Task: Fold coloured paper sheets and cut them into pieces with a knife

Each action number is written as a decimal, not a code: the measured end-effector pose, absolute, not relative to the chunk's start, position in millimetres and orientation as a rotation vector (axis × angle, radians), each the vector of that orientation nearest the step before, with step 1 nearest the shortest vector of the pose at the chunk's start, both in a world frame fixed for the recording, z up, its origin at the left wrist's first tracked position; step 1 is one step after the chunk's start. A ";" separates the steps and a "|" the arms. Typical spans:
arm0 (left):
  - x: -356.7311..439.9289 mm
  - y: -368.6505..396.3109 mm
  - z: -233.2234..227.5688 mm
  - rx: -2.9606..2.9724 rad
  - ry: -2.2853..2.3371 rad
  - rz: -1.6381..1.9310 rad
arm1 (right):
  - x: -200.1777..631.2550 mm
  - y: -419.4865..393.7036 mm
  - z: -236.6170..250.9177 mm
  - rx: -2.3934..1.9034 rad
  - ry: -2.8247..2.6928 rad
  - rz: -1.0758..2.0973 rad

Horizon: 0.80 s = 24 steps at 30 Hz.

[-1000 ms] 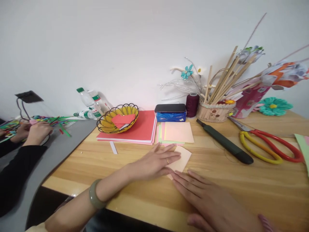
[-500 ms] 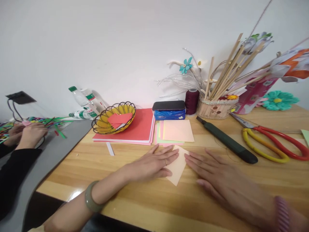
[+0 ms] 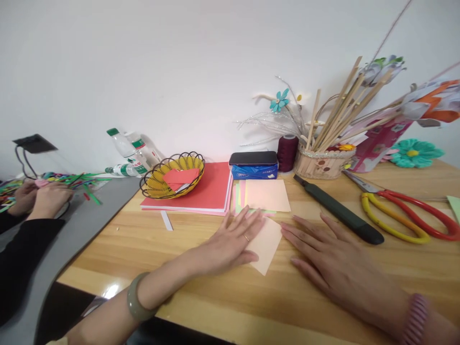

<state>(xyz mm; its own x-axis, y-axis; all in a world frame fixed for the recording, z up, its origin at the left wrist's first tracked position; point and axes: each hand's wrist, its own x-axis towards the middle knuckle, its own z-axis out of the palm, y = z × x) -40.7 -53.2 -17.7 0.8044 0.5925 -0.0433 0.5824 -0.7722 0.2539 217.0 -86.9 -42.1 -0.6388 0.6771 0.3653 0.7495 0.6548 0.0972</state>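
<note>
A small peach sheet of paper (image 3: 267,244) lies at an angle on the wooden table. Flat over its left side rests my left hand (image 3: 230,244), fingers extended and partly covering it. My right hand (image 3: 334,263) lies on the table with fingers spread, its fingertips at the paper's right edge. Just behind the sheet is a stack of pastel paper squares (image 3: 269,194), peach on top. Neither hand grasps anything. Whether the peach sheet is folded, I cannot tell.
Behind stand a yellow wicker basket (image 3: 153,184) on red paper (image 3: 217,184), a phone (image 3: 253,158) on a blue tissue pack (image 3: 253,171) and a maroon thread spool (image 3: 287,153). Right lie a dark green cutter (image 3: 341,211) and scissors (image 3: 413,215). At left, another person's hands (image 3: 50,199) work.
My left hand has slid slightly up along the paper, its fingers now reaching toward the stack. My right hand's fingers have spread further apart. The view has shifted slightly.
</note>
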 end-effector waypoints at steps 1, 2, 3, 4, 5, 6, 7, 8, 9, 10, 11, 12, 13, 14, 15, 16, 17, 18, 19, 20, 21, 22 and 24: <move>-41.1 -52.6 -16.3 2.748 0.827 0.033 | 216.9 -87.3 -42.2 -1.146 -2.572 -0.350; -41.4 -51.9 -15.0 2.753 0.748 0.004 | 216.7 -87.5 -42.2 -1.152 -2.571 -0.350; -41.5 -51.1 -13.8 2.754 0.678 -0.025 | 216.4 -87.6 -42.0 -1.158 -2.574 -0.350; -41.5 -50.2 -12.7 2.753 0.629 -0.049 | 216.1 -87.5 -41.8 -1.166 -2.580 -0.351; -41.3 -49.5 -11.9 2.756 0.600 -0.065 | 215.7 -87.4 -41.5 -1.171 -2.585 -0.356; -40.9 -49.1 -11.3 2.767 0.582 -0.070 | 215.1 -87.3 -41.3 -1.176 -2.586 -0.368; -40.4 -48.8 -10.9 2.785 0.570 -0.067 | 214.3 -87.1 -41.2 -1.178 -2.585 -0.384; -39.8 -48.9 -10.8 2.806 0.556 -0.063 | 213.5 -87.1 -41.3 -1.180 -2.581 -0.397; -39.2 -49.3 -10.8 2.826 0.539 -0.056 | 212.7 -87.1 -41.5 -1.181 -2.576 -0.405; -38.6 -49.8 -11.1 2.839 0.520 -0.051 | 212.0 -87.2 -41.9 -1.187 -2.571 -0.406; -38.1 -50.4 -11.5 2.845 0.502 -0.047 | 211.5 -87.4 -42.2 -1.192 -2.573 -0.404; -37.6 -51.1 -12.2 2.845 0.489 -0.044 | 211.5 -87.5 -42.4 -1.196 -2.584 -0.404; -37.3 -51.8 -12.9 2.841 0.477 -0.043 | 212.0 -87.5 -42.1 -1.208 -2.595 -0.413; -37.1 -52.4 -13.8 2.839 0.465 -0.043 | 213.2 -87.1 -41.3 -1.232 -2.599 -0.431; -37.0 -53.0 -14.7 2.840 0.454 -0.039 | 215.2 -86.1 -39.8 -1.270 -2.593 -0.457; -37.1 -53.7 -15.6 2.845 0.445 -0.031 | 218.1 -84.6 -37.7 -1.325 -2.570 -0.487; -37.1 -54.4 -16.5 2.854 0.440 -0.018 | 221.6 -82.2 -34.9 -1.395 -2.531 -0.518; -37.2 -55.2 -17.3 2.864 0.440 -0.006 | 225.8 -79.1 -31.7 -1.475 -2.478 -0.547; -37.1 -56.0 -17.9 2.873 0.445 0.008 | 230.2 -75.4 -28.6 -1.557 -2.420 -0.574; -37.0 -56.9 -18.2 2.878 0.459 0.021 | 234.8 -71.0 -25.7 -1.635 -2.365 -0.601; -36.8 -57.8 -18.2 2.879 0.481 0.028 | 239.2 -66.4 -23.6 -1.707 -2.315 -0.622; -36.5 -58.7 -17.7 2.874 0.507 0.029 | 243.2 -61.7 -22.4 -1.769 -2.274 -0.636; -36.2 -60.3 -15.4 2.843 0.549 0.031 | 249.6 -53.1 -22.9 -1.855 -2.236 -0.636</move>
<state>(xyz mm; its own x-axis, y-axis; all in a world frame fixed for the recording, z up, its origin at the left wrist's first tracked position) -36.2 -60.3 -15.4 0.9289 0.3694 -0.0257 0.3643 -0.8990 0.2432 249.6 -53.1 -22.9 -0.2132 0.8956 0.3905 0.9670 0.1362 0.2154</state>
